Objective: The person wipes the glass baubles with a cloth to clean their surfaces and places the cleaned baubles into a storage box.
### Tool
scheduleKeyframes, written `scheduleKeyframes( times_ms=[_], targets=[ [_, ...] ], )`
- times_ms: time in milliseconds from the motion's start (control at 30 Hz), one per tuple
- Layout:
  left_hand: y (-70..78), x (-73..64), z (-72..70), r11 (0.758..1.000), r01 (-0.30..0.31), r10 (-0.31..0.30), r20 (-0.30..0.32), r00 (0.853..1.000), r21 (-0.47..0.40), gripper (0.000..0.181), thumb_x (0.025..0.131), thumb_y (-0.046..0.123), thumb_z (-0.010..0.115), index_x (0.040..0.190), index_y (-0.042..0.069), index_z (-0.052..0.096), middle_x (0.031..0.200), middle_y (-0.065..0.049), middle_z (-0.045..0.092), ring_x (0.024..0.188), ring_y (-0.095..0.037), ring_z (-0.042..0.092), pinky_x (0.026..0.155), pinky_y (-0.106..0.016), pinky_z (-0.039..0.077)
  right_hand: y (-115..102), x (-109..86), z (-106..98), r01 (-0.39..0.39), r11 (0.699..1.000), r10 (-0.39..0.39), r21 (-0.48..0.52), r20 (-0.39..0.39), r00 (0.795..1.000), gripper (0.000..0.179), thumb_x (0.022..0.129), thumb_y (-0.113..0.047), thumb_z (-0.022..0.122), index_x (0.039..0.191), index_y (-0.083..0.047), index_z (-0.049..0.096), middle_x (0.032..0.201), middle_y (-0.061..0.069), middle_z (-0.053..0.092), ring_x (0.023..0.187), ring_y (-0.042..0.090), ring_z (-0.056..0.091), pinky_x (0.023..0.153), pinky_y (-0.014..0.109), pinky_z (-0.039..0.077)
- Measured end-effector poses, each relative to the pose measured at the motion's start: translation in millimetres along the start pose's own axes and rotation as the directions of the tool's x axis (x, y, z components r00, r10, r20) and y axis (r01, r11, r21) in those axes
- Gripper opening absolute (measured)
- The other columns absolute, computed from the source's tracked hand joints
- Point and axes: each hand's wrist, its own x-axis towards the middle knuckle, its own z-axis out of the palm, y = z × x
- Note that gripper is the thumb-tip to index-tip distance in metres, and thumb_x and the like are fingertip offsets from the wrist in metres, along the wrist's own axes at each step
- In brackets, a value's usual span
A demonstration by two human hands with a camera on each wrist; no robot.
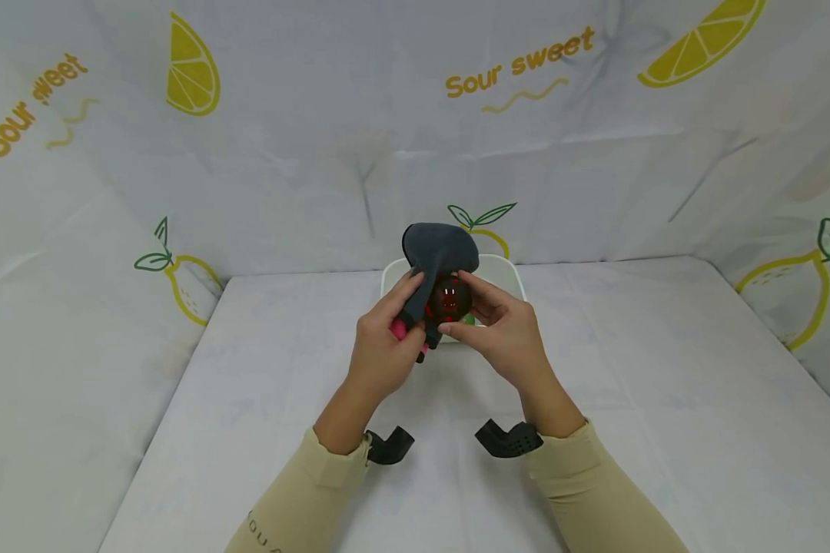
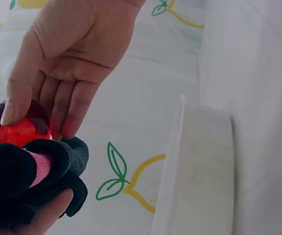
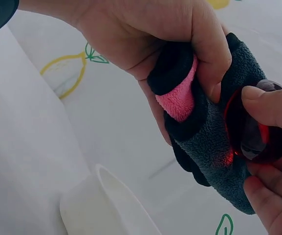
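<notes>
A dark grey fuzzy cloth point(image 1: 441, 244) with pink patches is bunched in my left hand point(image 1: 382, 347), thumb and fingers around its folds. My right hand point(image 1: 513, 332) holds a shiny, see-through dark red ball point(image 1: 451, 298) between thumb and fingers, up against the cloth. In the right wrist view, the ball point(image 3: 236, 125) lies on the cloth's grey side, and a pink fold point(image 3: 180, 100) shows near the left thumb. From the left wrist side, the right thumb presses on the ball point(image 2: 21, 128), whose lower part is hidden by the cloth.
Behind the hands stands a white container point(image 1: 508, 278), partly covered by the cloth, with something green point(image 1: 468, 319) showing low in it. A white cloth point(image 1: 304, 322) covers the table. A lemon-printed sheet point(image 1: 304, 153) hangs behind it.
</notes>
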Motion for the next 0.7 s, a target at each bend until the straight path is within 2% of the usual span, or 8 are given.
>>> scheduleKeyframes(
  times_ms=[133, 267, 400, 433, 500, 600, 633, 700],
  targets=[
    [-0.6, 0.0, 0.2, 1.0, 0.002, -0.002, 0.002, 1.0, -0.007, 0.062, 0.085, -0.011, 0.057, 0.143, 0.01, 0.052, 0.149, -0.007, 0.048, 0.135, -0.018, 0.049, 0.103, -0.034, 0.046, 1.5, -0.3, 0.9, 0.034, 0.999, -0.034, -0.018, -0.016, 0.999, 0.07, 0.072, -0.002, 0.085, 0.136, -0.007, 0.059, 0.13, 0.011, 0.065, 0.116, 0.019, 0.064, 0.096, 0.022, 0.05],
    [-0.2, -0.4, 1.4, 1.0, 0.004, -0.004, 0.019, 1.0, -0.031, 0.062, 0.085, -0.011, 0.057, 0.143, 0.01, 0.052, 0.149, -0.007, 0.048, 0.134, -0.019, 0.05, 0.101, -0.035, 0.048, 3.2, 0.4, 1.7, 0.091, 0.995, -0.093, -0.04, -0.074, 0.993, 0.069, 0.071, 0.0, 0.085, 0.135, -0.005, 0.059, 0.129, 0.011, 0.064, 0.117, 0.021, 0.063, 0.099, 0.022, 0.048],
    [2.3, -1.6, 3.3, 0.999, -0.002, 0.004, 0.048, 0.999, -0.043, 0.061, 0.086, -0.011, 0.057, 0.143, 0.01, 0.052, 0.15, -0.007, 0.047, 0.133, -0.02, 0.051, 0.1, -0.035, 0.048, 4.5, 2.3, 2.8, 0.188, 0.972, -0.209, -0.142, -0.156, 0.965, 0.066, 0.07, 0.004, 0.085, 0.131, 0.0, 0.06, 0.125, 0.014, 0.062, 0.117, 0.026, 0.061, 0.1, 0.022, 0.047],
    [3.1, -1.9, 4.2, 0.999, -0.007, 0.01, 0.055, 0.998, -0.042, 0.061, 0.086, -0.011, 0.057, 0.143, 0.009, 0.052, 0.15, -0.007, 0.047, 0.133, -0.02, 0.051, 0.1, -0.036, 0.047, 5.0, 2.6, 2.9, 0.216, 0.955, -0.252, -0.204, -0.17, 0.953, 0.065, 0.07, 0.004, 0.085, 0.13, 0.001, 0.061, 0.125, 0.015, 0.062, 0.118, 0.027, 0.061, 0.101, 0.022, 0.047],
    [3.6, -2.8, 5.9, 0.999, -0.017, 0.019, 0.063, 0.998, -0.032, 0.061, 0.085, -0.011, 0.057, 0.143, 0.01, 0.052, 0.15, -0.007, 0.047, 0.133, -0.019, 0.051, 0.102, -0.035, 0.047, 6.2, 3.5, 3.3, 0.267, 0.901, -0.342, -0.34, -0.183, 0.922, 0.062, 0.071, 0.002, 0.085, 0.129, 0.002, 0.062, 0.124, 0.017, 0.062, 0.119, 0.028, 0.059, 0.103, 0.024, 0.046],
    [3.9, -3.5, 8.1, 0.999, -0.027, 0.028, 0.071, 0.997, -0.018, 0.061, 0.085, -0.011, 0.058, 0.142, 0.01, 0.052, 0.15, -0.007, 0.047, 0.133, -0.019, 0.051, 0.103, -0.035, 0.046, 8.3, 4.2, 3.9, 0.32, 0.795, -0.457, -0.515, -0.162, 0.875, 0.06, 0.072, -0.002, 0.085, 0.127, 0.005, 0.062, 0.125, 0.018, 0.061, 0.12, 0.028, 0.058, 0.104, 0.03, 0.047],
    [4.1, -3.6, 8.6, 1.0, -0.026, 0.026, 0.071, 0.997, -0.011, 0.061, 0.085, -0.01, 0.058, 0.142, 0.01, 0.053, 0.15, -0.007, 0.047, 0.133, -0.019, 0.051, 0.103, -0.035, 0.045, 8.4, 4.2, 4.0, 0.331, 0.766, -0.48, -0.551, -0.149, 0.864, 0.059, 0.072, -0.002, 0.084, 0.126, 0.006, 0.062, 0.124, 0.019, 0.061, 0.12, 0.028, 0.059, 0.103, 0.033, 0.048],
    [4.2, -3.7, 9.1, 1.0, -0.02, 0.02, 0.07, 0.997, 0.004, 0.06, 0.085, -0.009, 0.058, 0.142, 0.01, 0.053, 0.149, -0.007, 0.047, 0.133, -0.018, 0.051, 0.103, -0.034, 0.045, 8.6, 3.8, 3.8, 0.336, 0.744, -0.489, -0.577, -0.127, 0.863, 0.059, 0.072, -0.003, 0.085, 0.126, 0.006, 0.062, 0.123, 0.02, 0.061, 0.118, 0.029, 0.06, 0.1, 0.036, 0.05]
  ],
)
